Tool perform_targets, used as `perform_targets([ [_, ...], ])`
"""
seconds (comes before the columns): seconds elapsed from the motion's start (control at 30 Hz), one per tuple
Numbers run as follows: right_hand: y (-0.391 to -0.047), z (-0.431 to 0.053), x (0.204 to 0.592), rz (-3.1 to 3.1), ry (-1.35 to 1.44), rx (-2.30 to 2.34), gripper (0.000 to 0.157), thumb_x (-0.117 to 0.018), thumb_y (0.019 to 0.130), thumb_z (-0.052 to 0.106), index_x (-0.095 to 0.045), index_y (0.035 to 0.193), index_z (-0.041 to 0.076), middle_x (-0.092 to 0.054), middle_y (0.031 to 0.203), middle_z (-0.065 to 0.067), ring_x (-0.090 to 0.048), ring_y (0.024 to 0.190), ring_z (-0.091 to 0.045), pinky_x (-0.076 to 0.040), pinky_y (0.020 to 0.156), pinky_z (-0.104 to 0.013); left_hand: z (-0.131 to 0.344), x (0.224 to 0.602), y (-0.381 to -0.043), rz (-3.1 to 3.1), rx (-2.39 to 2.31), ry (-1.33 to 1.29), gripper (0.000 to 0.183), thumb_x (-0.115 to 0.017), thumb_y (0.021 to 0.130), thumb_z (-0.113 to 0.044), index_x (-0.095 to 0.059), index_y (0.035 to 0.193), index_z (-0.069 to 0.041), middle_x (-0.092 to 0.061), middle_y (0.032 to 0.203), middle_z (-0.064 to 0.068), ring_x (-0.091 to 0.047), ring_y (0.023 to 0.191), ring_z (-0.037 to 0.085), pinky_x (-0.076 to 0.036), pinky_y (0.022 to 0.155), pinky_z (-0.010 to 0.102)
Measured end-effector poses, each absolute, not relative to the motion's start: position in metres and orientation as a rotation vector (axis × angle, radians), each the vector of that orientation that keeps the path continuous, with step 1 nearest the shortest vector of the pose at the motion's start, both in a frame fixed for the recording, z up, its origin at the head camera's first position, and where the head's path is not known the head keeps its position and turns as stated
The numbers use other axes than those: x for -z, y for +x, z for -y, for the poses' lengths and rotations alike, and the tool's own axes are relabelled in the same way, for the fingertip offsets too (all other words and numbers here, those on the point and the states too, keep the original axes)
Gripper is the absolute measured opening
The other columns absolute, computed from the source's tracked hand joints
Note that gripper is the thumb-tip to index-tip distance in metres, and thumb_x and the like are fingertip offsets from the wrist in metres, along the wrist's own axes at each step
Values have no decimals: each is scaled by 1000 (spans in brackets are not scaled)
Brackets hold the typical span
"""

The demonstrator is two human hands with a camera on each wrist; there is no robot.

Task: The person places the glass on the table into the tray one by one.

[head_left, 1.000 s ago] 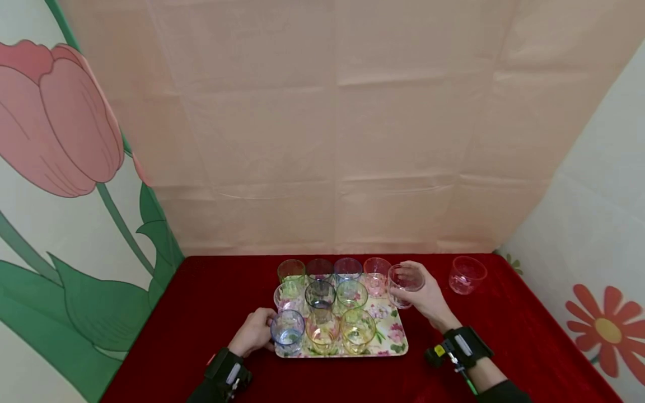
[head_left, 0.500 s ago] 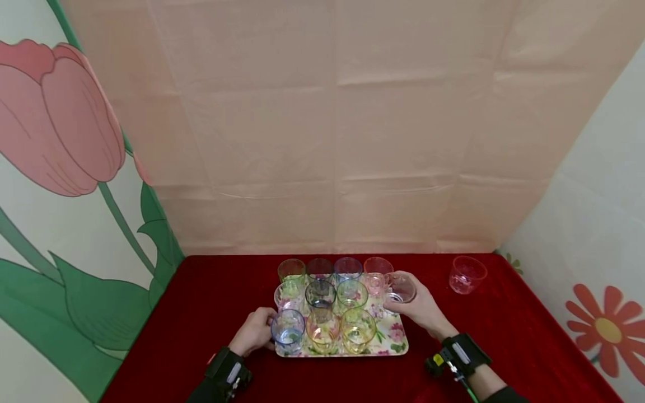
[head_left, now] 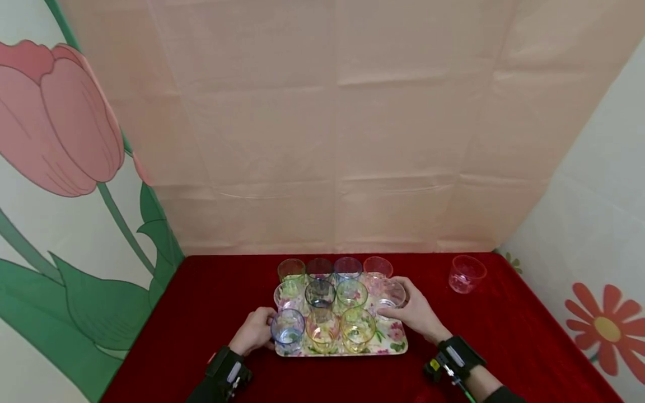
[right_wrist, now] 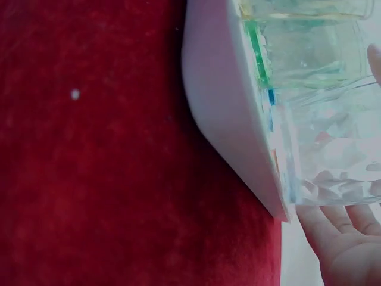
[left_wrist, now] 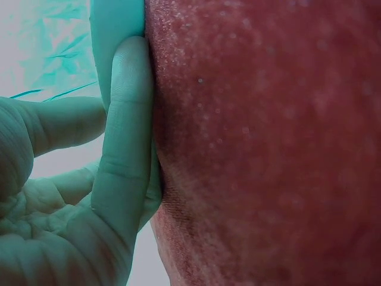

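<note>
A flowered tray (head_left: 390, 342) bears several glasses with coloured rims in rows. My left hand (head_left: 254, 331) holds the tray's left edge, beside a blue-rimmed glass (head_left: 288, 327); in the left wrist view, a finger lies along the tray's side wall (left_wrist: 119, 24) with the thumb close by. My right hand (head_left: 418, 313) grips a clear glass (head_left: 392, 294) at the right end of the middle row. In the right wrist view that clear glass (right_wrist: 336, 143) has its base right at the tray surface, next to a green-tinted glass (right_wrist: 309, 53).
A pink-rimmed glass (head_left: 466, 274) stands apart on the red cloth (head_left: 504, 313), right of the tray. Yellow-rimmed glasses (head_left: 358, 331) fill part of the front row. A red-rimmed glass (head_left: 378, 268) ends the back row, close behind my right hand. A beige sheet (head_left: 332, 140) hangs behind.
My right hand has brought the clear glass left and down, from over the tray's right edge into the right end of the middle row. The left hand has stayed at the tray.
</note>
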State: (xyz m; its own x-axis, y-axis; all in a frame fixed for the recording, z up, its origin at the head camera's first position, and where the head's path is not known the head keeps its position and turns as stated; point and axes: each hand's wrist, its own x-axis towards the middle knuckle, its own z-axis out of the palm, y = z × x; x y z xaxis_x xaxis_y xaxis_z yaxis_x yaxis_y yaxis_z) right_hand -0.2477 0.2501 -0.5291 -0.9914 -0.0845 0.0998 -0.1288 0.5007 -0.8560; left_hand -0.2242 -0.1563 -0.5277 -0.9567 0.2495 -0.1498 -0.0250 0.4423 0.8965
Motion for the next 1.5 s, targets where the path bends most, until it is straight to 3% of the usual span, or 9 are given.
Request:
perform_targets([
  [0.53, -252, -249, 537, 2748, 153, -1367, 89, -90, 74, 44, -42, 138, 5, -51, 141, -24, -49, 130, -39, -43, 106, -62, 158, 530, -227, -2441, -1519, 198, 24, -57, 89, 17, -63, 110, 9, -54, 81, 11, -63, 66, 20, -60, 52, 36],
  [1.17, -252, -254, 534, 2723, 229, -1484, 92, -90, 77, 36, -35, 144, 5, -45, 146, -26, -49, 128, -41, -48, 103, -58, 159, 533, -227, -2449, -1504, 202, 28, -56, 87, 21, -62, 112, 9, -54, 83, 15, -62, 67, 21, -60, 52, 37],
  [1.5, -254, -278, 526, 2641, 327, -1582, 73, -84, 85, 22, -43, 142, 4, -50, 141, -24, -50, 127, -42, -47, 102, -60, 158, 530, -227, -2451, -1498, 195, 26, -57, 87, 19, -62, 111, 9, -55, 82, 11, -62, 67, 20, -60, 53, 36],
])
